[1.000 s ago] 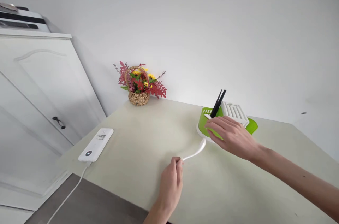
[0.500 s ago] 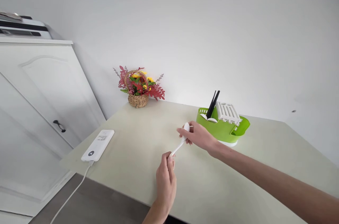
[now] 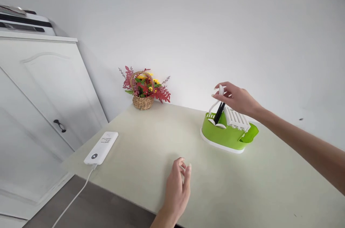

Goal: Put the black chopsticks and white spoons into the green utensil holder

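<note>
Head view: right hand (image 3: 237, 98) pinches spoon (image 3: 221, 90) over green caddy (image 3: 222, 136), well apart from narrowly parted left hand (image 3: 178, 186).

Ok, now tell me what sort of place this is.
Probably a room in a home, though which room is unclear. A flower basket and a green cutlery holder stand on the table, with a white cabinet to the left.

A room in a home is suggested by the white panelled cabinet (image 3: 43, 87) at the left, the flower basket (image 3: 142, 103) placed far on the table (image 3: 151, 141), and the green cutlery holder (image 3: 221, 136) seen at the right.
</note>
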The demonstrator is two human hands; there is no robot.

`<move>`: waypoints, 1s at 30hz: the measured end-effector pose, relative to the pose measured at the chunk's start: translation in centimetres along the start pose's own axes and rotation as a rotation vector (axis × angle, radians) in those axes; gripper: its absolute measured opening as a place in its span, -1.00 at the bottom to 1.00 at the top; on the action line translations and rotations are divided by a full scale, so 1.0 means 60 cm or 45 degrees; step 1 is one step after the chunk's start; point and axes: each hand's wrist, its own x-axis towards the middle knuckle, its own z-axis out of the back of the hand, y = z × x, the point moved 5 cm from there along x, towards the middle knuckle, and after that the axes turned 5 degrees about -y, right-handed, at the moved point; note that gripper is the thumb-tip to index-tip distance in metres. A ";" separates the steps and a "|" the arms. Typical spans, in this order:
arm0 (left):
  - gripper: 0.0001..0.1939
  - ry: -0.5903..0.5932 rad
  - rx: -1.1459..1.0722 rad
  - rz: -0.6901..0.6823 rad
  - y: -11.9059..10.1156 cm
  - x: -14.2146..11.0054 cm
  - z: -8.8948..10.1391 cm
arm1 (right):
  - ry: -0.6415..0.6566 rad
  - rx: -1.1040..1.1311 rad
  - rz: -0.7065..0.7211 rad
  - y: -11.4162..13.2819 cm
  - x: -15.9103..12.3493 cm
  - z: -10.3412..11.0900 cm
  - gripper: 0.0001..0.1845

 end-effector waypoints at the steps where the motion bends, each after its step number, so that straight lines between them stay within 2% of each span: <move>1: -0.52 0.002 0.007 -0.011 -0.001 0.000 0.000 | 0.068 -0.063 0.016 -0.012 0.002 -0.014 -0.48; 5: -0.56 0.010 0.016 -0.030 -0.001 -0.003 -0.002 | 0.302 -0.296 0.049 -0.058 0.002 -0.086 -0.55; 9: -0.59 0.021 0.025 -0.055 -0.002 -0.005 -0.003 | 0.457 -0.473 0.034 -0.084 0.000 -0.145 -0.59; 13: -0.60 0.046 0.032 -0.062 -0.001 -0.007 -0.004 | 0.495 -0.507 0.007 -0.090 -0.004 -0.176 -0.61; 20: -0.62 0.039 0.042 -0.078 -0.001 -0.008 -0.004 | 0.469 -0.563 -0.053 -0.092 -0.011 -0.206 -0.61; 23: -0.62 0.045 0.050 -0.077 -0.002 -0.008 -0.004 | 0.456 -0.576 -0.073 -0.083 -0.020 -0.206 -0.57; 25: -0.61 0.044 0.056 -0.075 -0.002 -0.008 -0.004 | 0.444 -0.556 -0.061 -0.075 -0.031 -0.192 -0.50; 27: -0.61 0.044 0.059 -0.068 -0.003 -0.007 -0.004 | 0.364 -0.518 0.019 -0.068 -0.049 -0.162 -0.42; 30: -0.61 0.049 0.049 -0.048 -0.003 -0.006 -0.003 | 0.105 -0.484 0.143 -0.081 -0.093 -0.094 -0.47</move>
